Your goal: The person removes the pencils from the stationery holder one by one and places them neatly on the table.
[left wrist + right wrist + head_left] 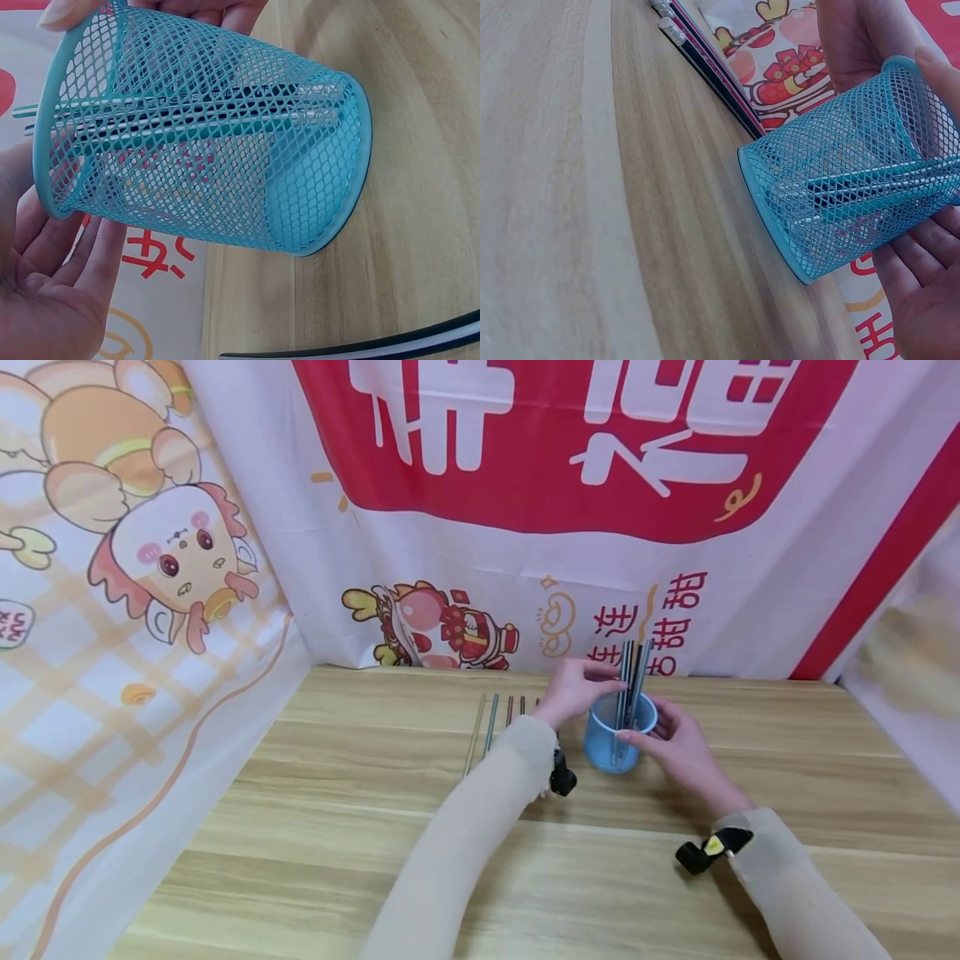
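Pencils (639, 685) in the cup (602, 748) touch my left hand (576, 691), whether pinched I can't tell; my right hand (681, 745) clamps the cup's right side.

the wood-grain table (322, 835) bears a blue mesh cup (603, 750) and several pencils (491, 723).

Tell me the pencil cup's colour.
The cup is turquoise blue, clearest in the left wrist view.
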`<state>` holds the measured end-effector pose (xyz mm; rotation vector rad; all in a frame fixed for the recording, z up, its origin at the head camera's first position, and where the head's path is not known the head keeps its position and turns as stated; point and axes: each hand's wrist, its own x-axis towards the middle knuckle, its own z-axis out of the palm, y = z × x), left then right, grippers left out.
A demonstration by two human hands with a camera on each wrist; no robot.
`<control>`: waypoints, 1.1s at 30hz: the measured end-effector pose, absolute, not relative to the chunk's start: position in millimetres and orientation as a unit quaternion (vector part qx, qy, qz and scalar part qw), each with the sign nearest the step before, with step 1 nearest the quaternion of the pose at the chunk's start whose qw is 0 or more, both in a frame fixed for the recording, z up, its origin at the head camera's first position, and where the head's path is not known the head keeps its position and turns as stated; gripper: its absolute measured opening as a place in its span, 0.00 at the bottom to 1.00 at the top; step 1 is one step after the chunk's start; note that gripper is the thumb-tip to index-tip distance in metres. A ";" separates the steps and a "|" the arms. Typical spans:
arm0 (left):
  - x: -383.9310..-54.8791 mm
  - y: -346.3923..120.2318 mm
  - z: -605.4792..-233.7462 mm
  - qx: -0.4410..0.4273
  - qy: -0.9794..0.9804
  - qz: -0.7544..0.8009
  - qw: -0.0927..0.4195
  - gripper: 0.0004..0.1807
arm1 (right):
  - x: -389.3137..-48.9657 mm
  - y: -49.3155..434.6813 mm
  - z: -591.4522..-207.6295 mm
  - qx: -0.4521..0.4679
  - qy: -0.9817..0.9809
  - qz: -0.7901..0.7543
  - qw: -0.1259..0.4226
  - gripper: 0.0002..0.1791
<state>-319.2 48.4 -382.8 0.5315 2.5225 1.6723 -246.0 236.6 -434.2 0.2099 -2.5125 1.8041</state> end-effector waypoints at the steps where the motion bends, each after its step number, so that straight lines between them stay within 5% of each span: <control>1: -319.2 48.4 -383.0 0.172 0.821 0.544 0.034 0.15 | -246.1 236.5 -434.4 0.067 -0.811 0.581 0.020 0.42; 33: -319.9 42.7 -362.3 0.128 0.693 0.709 -0.029 0.12 | -245.6 237.3 -434.6 0.052 -0.818 0.573 0.015 0.45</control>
